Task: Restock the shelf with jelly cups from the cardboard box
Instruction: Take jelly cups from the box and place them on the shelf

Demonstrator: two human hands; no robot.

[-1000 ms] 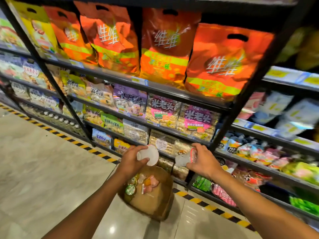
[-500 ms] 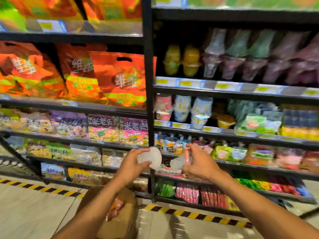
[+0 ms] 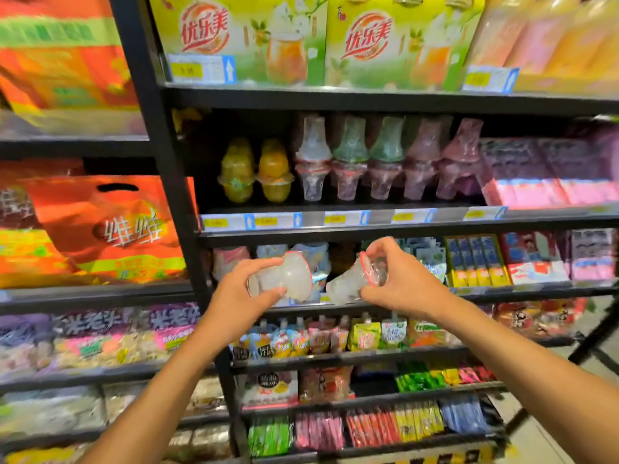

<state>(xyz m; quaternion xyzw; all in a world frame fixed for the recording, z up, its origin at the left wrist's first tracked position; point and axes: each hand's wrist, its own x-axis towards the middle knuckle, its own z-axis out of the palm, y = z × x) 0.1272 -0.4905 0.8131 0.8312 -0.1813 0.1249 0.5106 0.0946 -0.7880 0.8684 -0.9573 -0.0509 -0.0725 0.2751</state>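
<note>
Store aisle, head view. A black metal shelf (image 3: 368, 231) unit fills the scene, split by an upright post (image 3: 174, 195). Price labels (image 3: 268, 222) line the shelf's front rail. On this shelf stand stacked jelly cups (image 3: 351, 162), yellow and orange to the left, clear, green and pink to the right. Green drink cartons (image 3: 251, 38) occupy the tier above. Spouted pouches (image 3: 321, 336) and flat packets fill the tiers below. Orange bags (image 3: 107, 229) sit in the left bay. A strip of pale floor (image 3: 552, 443) shows at lower right.

The left hand (image 3: 234, 296) grips a whitish jelly cup (image 3: 291, 279) lying on its side, fingers and thumb curled round its narrow end. The right hand (image 3: 402, 286) pinches a second jelly cup (image 3: 348, 283) by its red-edged rim, base pointing left. The two cups are near each other but apart, held in front of the tier just below the stacked cups.
</note>
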